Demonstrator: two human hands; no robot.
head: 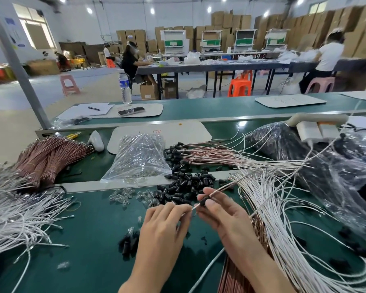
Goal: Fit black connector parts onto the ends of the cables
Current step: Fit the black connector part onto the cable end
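Green tabletop (89, 240), central position: the left hand (163, 227) pinches the free end of a thin pale cable (219, 190) between curled fingertips. The right hand (224, 212) pinches a small black cylindrical connector part (203, 201) between thumb and forefinger. This part sits on the cable, just back from its end.

Loose stock: a heap of black connector parts (184, 183) lies uncontained on the tabletop, just beyond the hands.

Container 1: a clear plastic bag (137, 159) lies beyond the heap. It holds small glinting transparent pieces gathered along its lower edge; their type cannot be determined.

Container 2: a large crinkled plastic bag (283, 142) at far right holds a dark mass; single items cannot be made out.

Fitted cables with black ends (178, 153) lie fanned between the two bags. A loose sheaf of white cables (273, 208) lies beside the right hand. Tied copper-brown cable bundles (49, 157) are at left.
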